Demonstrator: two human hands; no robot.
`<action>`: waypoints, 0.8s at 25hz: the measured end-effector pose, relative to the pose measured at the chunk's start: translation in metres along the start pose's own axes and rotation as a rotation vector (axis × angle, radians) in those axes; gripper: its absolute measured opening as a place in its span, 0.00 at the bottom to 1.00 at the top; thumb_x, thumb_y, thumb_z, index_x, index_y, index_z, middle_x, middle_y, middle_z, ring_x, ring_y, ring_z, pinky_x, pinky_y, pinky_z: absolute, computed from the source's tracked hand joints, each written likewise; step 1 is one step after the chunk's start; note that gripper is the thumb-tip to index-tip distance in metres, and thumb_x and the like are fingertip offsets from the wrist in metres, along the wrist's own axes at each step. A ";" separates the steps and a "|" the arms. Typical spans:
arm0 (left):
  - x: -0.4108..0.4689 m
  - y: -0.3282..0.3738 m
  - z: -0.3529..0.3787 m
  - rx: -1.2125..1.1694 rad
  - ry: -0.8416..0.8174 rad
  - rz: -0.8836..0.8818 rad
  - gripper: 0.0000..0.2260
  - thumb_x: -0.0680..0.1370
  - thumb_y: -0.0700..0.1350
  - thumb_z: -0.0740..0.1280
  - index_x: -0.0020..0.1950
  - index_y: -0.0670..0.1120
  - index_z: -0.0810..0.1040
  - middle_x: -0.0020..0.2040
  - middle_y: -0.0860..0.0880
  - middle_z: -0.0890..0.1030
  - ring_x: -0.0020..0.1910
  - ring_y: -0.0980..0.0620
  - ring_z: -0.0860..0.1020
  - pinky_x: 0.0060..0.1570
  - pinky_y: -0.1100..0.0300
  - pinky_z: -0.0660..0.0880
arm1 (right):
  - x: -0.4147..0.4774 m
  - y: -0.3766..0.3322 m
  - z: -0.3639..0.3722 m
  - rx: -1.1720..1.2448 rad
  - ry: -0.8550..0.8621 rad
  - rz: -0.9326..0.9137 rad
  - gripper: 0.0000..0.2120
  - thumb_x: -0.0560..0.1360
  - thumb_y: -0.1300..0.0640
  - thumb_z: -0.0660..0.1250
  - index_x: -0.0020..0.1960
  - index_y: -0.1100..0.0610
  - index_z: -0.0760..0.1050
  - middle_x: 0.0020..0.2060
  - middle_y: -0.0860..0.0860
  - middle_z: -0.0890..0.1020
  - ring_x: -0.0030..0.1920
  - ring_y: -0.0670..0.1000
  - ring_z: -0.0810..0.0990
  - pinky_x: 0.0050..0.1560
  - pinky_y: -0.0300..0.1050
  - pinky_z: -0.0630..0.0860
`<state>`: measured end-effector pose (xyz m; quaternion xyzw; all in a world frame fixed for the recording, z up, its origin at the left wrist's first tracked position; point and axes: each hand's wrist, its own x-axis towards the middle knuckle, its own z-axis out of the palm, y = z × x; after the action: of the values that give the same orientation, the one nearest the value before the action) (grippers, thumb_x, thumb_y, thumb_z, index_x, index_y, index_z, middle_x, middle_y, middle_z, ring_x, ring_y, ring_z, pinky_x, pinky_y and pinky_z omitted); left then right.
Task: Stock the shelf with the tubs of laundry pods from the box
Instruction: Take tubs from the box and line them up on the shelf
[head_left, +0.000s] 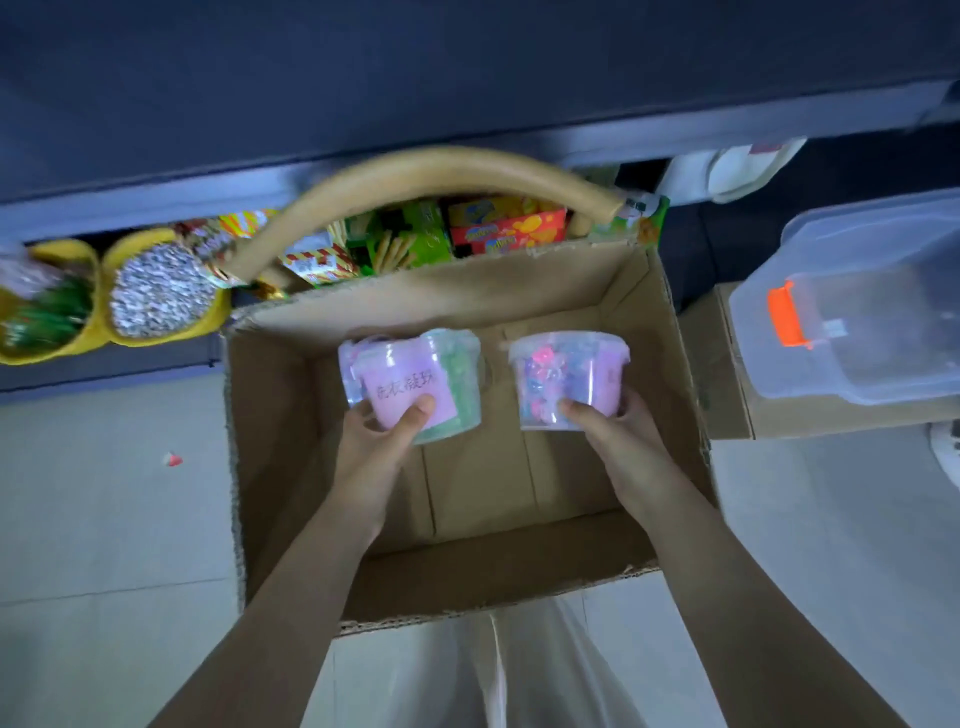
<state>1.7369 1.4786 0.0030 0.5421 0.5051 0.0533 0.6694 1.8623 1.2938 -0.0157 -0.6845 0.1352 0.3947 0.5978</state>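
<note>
Holding: 2 tubs are held over the box (270, 441), 1 in each hand.
Left grip (379, 441): clamped on the green-pod tub (415, 384), thumb pressed on its pink label; held toward the box's far-left corner.
Right grip (623, 441): clamped on the pink-and-blue-pod tub (566, 379), toward the far-right corner.
Box floor: no other tub is seen; part is hidden behind hands and tubs.
Shelf (467, 140): no pod tub is visible there; snacks (498, 228) are seen below its edge.
Progress: unpacking is judged nearly finished; carrying and placing these 2 tubs is left.
</note>
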 end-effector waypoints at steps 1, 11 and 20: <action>-0.013 0.015 -0.009 -0.019 0.023 0.030 0.28 0.55 0.60 0.74 0.51 0.49 0.78 0.49 0.51 0.84 0.54 0.49 0.80 0.63 0.49 0.72 | -0.011 -0.016 0.007 -0.008 -0.039 -0.053 0.37 0.55 0.48 0.78 0.62 0.52 0.73 0.55 0.50 0.82 0.56 0.48 0.81 0.60 0.47 0.75; -0.120 0.177 -0.107 -0.189 0.068 0.367 0.37 0.58 0.58 0.73 0.62 0.40 0.72 0.57 0.41 0.81 0.54 0.46 0.80 0.59 0.51 0.75 | -0.132 -0.169 0.094 0.014 -0.224 -0.489 0.31 0.62 0.61 0.79 0.61 0.56 0.70 0.50 0.49 0.81 0.49 0.46 0.80 0.46 0.36 0.75; -0.224 0.257 -0.237 -0.197 -0.043 0.671 0.14 0.70 0.57 0.67 0.52 0.55 0.72 0.52 0.58 0.78 0.55 0.54 0.77 0.60 0.58 0.68 | -0.280 -0.237 0.193 -0.005 -0.164 -0.853 0.28 0.66 0.55 0.77 0.61 0.52 0.68 0.53 0.46 0.78 0.49 0.40 0.76 0.43 0.33 0.69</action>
<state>1.5769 1.6030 0.3651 0.6117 0.2770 0.3073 0.6742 1.7626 1.4511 0.3549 -0.6468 -0.2083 0.1658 0.7146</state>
